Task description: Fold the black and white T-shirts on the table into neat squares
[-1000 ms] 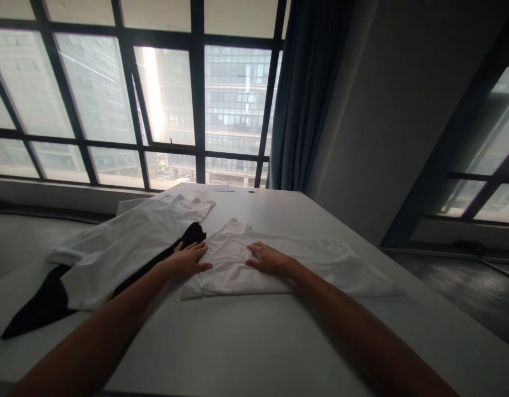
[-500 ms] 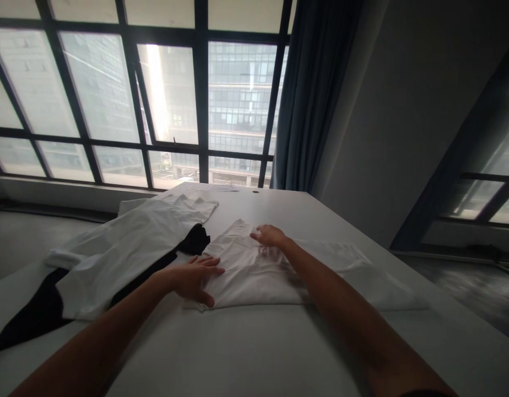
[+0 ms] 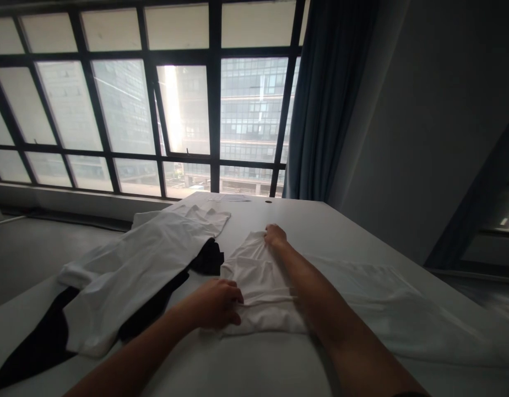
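A white garment (image 3: pixel 258 275) lies partly folded on the white table (image 3: pixel 238 366), with a flatter stretch of white cloth (image 3: pixel 386 300) reaching to the right beyond my right forearm. Its exact kind cannot be made out. My left hand (image 3: pixel 219 302) is at its near left edge, fingers curled round the cloth with the thumb below. At the far edge, my right hand (image 3: pixel 275 235) is closed on a corner of the same garment, the fingertips partly hidden. Wrinkles run through the cloth between both hands. My right forearm covers part of the fold.
Left of the garment lies another white garment (image 3: pixel 142 264), spread over a black garment (image 3: pixel 39 336). Thin papers (image 3: pixel 233 198) and a dark round hole (image 3: pixel 269 202) are at the table's far end. Windows and a blue curtain (image 3: pixel 320 110) stand behind.
My left hand has gone from lying spread on the cloth to curling round its edge. My right hand has closed on the far corner. The cloth has bunched and shifted; the view has tilted.
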`<action>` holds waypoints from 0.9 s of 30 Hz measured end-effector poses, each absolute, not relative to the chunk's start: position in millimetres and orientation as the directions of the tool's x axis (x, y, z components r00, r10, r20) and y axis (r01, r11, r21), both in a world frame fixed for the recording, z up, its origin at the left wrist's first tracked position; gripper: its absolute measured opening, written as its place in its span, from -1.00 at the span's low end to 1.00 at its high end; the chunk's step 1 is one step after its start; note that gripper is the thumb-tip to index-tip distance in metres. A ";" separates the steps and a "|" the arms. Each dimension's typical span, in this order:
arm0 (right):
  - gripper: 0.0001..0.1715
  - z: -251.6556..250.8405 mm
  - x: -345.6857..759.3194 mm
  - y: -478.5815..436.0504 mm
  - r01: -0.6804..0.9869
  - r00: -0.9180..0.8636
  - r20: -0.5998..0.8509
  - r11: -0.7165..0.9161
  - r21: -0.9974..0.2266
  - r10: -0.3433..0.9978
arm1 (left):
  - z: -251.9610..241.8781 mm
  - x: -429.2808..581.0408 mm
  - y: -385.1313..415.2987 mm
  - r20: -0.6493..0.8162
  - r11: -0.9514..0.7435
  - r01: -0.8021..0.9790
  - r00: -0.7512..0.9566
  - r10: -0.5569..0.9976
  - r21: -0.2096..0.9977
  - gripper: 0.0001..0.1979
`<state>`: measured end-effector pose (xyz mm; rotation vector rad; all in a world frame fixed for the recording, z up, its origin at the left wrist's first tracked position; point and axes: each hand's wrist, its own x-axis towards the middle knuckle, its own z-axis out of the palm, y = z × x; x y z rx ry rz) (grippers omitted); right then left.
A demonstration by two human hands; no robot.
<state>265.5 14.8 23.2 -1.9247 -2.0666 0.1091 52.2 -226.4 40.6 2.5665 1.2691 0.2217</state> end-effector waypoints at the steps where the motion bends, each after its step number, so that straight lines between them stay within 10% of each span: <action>1: -0.58 24.2 265.5 14.5 0.956 -0.022 0.214 0.083 -0.281 0.977 | 41.1 50.8 -226.3 0.028 -0.585 0.749 0.608 0.793 0.312 -0.67; 13: -0.65 49.4 276.6 -39.7 0.842 -0.186 0.405 0.358 -0.404 0.895 | 19.1 31.6 -218.8 -0.166 -0.555 0.798 0.595 0.786 0.235 0.08; 21: -0.42 38.6 280.6 -141.3 0.574 -0.509 0.432 0.668 -0.474 0.745 | 10.5 44.6 -205.7 0.373 -0.458 0.839 0.340 0.863 0.293 -0.27; 27: -0.36 35.3 298.6 -171.1 0.613 -0.507 0.346 0.613 -0.498 0.789 | 16.9 73.7 -192.7 0.426 -0.522 0.847 0.436 0.793 0.104 -0.76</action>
